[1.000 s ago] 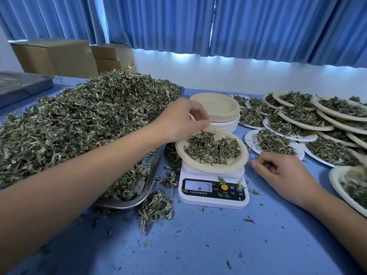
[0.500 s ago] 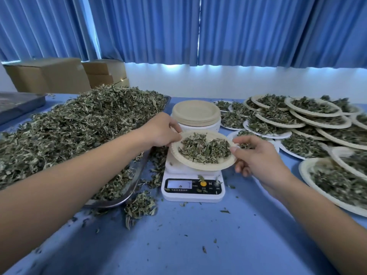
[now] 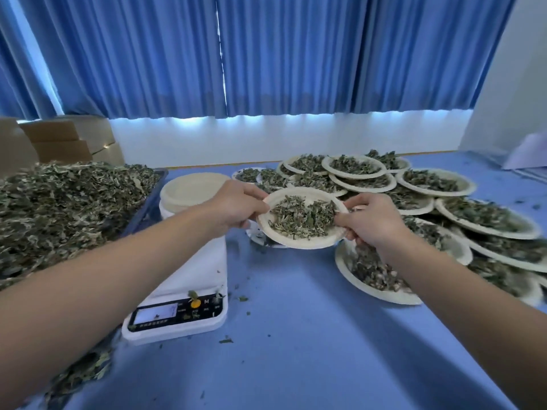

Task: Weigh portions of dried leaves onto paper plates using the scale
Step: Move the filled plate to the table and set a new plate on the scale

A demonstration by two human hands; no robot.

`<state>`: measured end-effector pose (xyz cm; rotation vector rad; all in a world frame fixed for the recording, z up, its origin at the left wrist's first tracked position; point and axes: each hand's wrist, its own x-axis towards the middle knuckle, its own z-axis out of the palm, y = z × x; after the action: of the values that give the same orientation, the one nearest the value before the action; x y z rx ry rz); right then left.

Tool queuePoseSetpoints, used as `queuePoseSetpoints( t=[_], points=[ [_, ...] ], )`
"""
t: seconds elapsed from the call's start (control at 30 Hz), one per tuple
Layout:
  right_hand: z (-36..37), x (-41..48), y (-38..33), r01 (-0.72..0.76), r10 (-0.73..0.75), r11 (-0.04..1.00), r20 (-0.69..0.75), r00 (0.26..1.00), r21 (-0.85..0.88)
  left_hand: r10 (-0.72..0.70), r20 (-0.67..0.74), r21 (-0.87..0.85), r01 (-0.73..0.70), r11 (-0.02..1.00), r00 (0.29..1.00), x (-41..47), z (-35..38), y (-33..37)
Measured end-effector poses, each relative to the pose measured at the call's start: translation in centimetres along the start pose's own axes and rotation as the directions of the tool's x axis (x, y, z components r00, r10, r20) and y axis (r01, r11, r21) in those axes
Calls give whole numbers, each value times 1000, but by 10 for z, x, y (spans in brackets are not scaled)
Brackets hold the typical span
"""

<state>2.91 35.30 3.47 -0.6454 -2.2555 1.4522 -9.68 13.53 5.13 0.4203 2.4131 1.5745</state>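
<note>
Paper plate (image 3: 299, 243) of leaves (image 3: 302, 217) hangs mid-frame, right of the scale (image 3: 189, 276), its rim pinched by my left hand (image 3: 236, 207) and right hand (image 3: 370, 220). Next (weighing done, I judge): set it level among filled plates (image 3: 469, 189), right.

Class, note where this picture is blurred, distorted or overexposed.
Head view: motion blur smears the leaf pile at left and the filled plates at right; the held plate looks sharper; the wide lens splays the curtains; light glares beneath them.

My scale (image 3: 201, 270) is showing a white M beside its orange button (image 3: 195, 304), display (image 3: 155, 314) and small print blurring past reading
</note>
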Motion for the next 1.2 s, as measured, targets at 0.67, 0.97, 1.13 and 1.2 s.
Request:
queuePoseSetpoints(
  t=[0.67,0.97,1.13,1.2],
  points=[
    [-79,80,22,115,-157,850,-40,987,-513,-57,70,100,50,994,996,54,88,43],
    [-22,69,2,227,-155,691,166,974,-686,-139,101,121,126,985,985,32,33,1],
    [-11,63,-2,241,-80,630,247,966,-738,-136,154,173,108,979,979,17,30,-15],
    [-8,59,-1,250,-89,626,252,964,-739,-145,179,166,115,979,973,12,31,-19]
  ],
)
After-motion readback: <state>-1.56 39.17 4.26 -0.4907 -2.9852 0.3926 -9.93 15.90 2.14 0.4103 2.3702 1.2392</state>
